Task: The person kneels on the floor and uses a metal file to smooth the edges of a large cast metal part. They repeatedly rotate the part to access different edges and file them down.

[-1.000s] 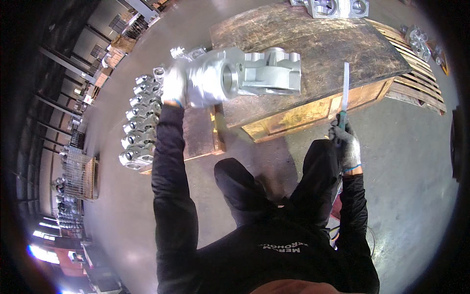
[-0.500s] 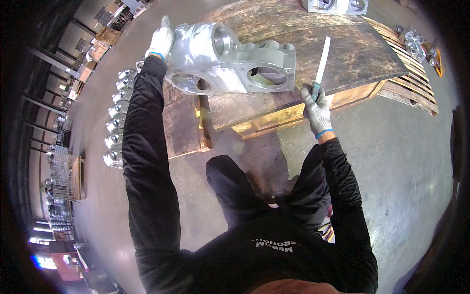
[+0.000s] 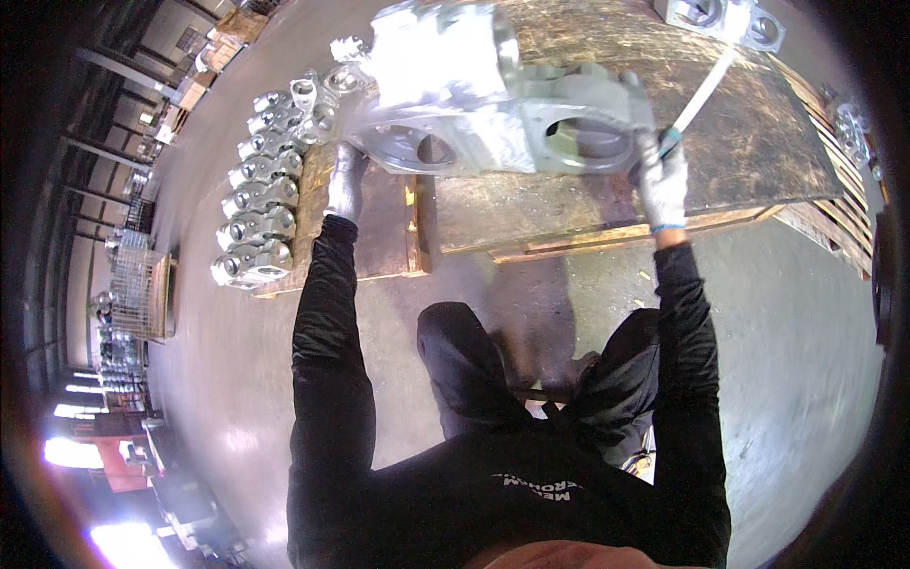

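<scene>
A large silver metal casting [image 3: 507, 137] with round bores is tilted up over the near edge of the wooden workbench top, blurred by motion. At its lower left corner, my gloved left hand [image 3: 345, 185] grips it, fingers partly hidden. Against its right end is my gloved right hand [image 3: 661, 185], closed around the green handle of a file [image 3: 703, 95]. The file's long, pale, flat blade points up and away to the right.
To the left, a row of similar smaller castings [image 3: 261, 197] lines the side of a lower wooden surface [image 3: 370, 228]. Another casting [image 3: 716, 19] sits at the bench's far right. A slatted pallet [image 3: 829, 232] stands beyond the bench's right end. A wire cage [image 3: 142, 289] is far left.
My left hand has come down from the casting's upper left to its lower left corner. My right hand, with the file, has moved up against the casting's right end. The casting has shifted.
</scene>
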`<state>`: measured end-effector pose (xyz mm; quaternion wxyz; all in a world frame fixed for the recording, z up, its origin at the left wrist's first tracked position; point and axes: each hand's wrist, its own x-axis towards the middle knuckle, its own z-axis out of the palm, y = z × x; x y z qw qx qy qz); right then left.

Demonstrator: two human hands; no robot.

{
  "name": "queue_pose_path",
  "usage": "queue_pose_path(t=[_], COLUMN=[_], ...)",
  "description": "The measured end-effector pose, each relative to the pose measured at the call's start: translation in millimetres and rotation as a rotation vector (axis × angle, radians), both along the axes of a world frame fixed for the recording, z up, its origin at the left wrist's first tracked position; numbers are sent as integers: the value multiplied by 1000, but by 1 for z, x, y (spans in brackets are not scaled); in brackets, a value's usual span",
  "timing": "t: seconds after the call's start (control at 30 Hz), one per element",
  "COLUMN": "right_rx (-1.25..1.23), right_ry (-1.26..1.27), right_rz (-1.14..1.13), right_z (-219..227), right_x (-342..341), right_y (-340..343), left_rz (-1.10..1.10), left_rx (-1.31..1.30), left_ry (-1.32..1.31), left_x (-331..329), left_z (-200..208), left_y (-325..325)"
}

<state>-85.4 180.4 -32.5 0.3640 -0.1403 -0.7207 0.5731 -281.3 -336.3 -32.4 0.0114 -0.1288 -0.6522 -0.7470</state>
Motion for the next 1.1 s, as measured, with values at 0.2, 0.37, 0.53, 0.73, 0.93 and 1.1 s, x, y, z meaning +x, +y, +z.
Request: queue_pose_path(t=[0.2, 0.37, 0.53, 0.73, 0.93, 1.1], right_rx=[-52, -20, 168, 56, -125, -49], right_ry=[-35, -140, -75, -149, -26, -139], right_rz=[35, 32, 42, 34, 45, -107], right_z=[-8, -18, -11, -10, 2, 18], right_x=[-78, -89, -65, 30, 148, 190], right_y=[66, 79, 77, 55, 15, 11], left_rz=[43, 163, 183, 214, 192, 247], left_rx=[-65, 187, 225, 246, 472, 267], left_ry=[-61, -131, -120, -86, -121, -144], left_x=[22, 25, 31, 87, 173, 207], left_z=[-25, -46, -43, -57, -60, -59], left_y=[23, 62, 64, 50, 38, 23])
